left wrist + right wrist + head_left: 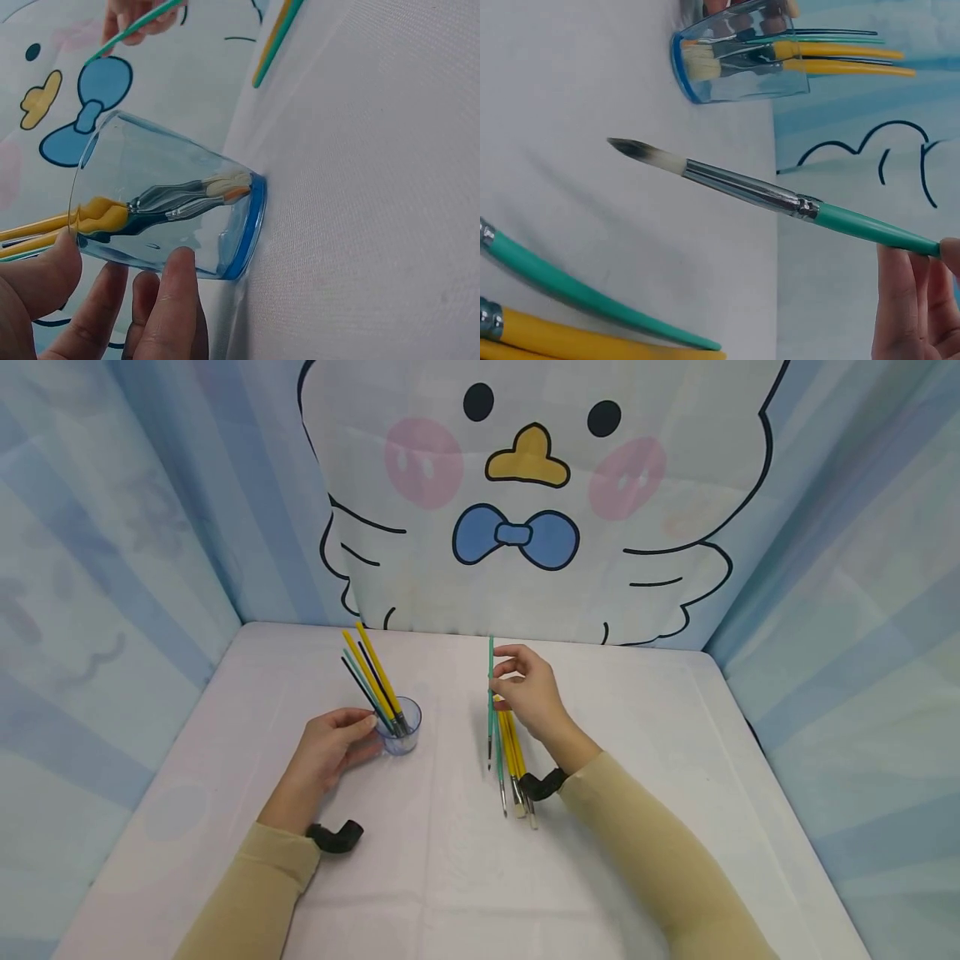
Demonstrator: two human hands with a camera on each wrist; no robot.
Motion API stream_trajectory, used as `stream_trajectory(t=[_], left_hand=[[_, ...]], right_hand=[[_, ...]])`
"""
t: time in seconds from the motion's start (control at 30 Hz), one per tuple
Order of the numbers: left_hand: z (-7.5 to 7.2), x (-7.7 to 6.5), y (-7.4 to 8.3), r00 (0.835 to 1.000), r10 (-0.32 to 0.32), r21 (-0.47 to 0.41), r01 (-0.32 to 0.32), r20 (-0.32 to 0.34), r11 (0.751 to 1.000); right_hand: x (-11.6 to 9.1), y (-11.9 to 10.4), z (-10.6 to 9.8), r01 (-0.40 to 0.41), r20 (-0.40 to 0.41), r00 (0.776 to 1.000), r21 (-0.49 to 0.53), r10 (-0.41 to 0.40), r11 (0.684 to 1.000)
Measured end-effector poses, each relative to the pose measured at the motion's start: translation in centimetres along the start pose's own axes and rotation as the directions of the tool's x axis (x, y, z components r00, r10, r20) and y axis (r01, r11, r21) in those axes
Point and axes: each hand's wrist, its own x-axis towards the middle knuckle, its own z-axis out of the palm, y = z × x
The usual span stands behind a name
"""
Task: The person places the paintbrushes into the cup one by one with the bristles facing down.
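Observation:
At the left of the table, my left hand [330, 750] grips the side of a clear bluish plastic cup [406, 745], its thumb near the rim in the left wrist view. Several yellow, green and dark-handled paintbrushes [369, 678] lean in the cup, bristles down. My right hand [531, 692] pinches a green paintbrush [870, 226] by its handle, raised above the table. Its dark-tipped, pale bristles [646, 154] point down, touching nothing. Below that hand lie another green paintbrush [500, 768] and several yellow paintbrushes [513, 745], side by side, partly hidden by the hand.
A pale cloth covers the table [450, 877]. Behind it hangs a curtain [525, 597] with a cartoon bird in a blue bow tie. Blue-and-white curtains [97, 610] flank both sides. A black strap piece [337, 837] is on each wrist.

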Motion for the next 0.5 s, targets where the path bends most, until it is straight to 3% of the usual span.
stream_trajectory(t=[0.5], left_hand=[[0.1,-0.1,-0.1,1.000,0.024,0.017,-0.024,0.007,1.000]], right_hand=[[0.3,-2.7,3.2,0.203,-0.057,0.979,0.177,-0.196,0.963]])
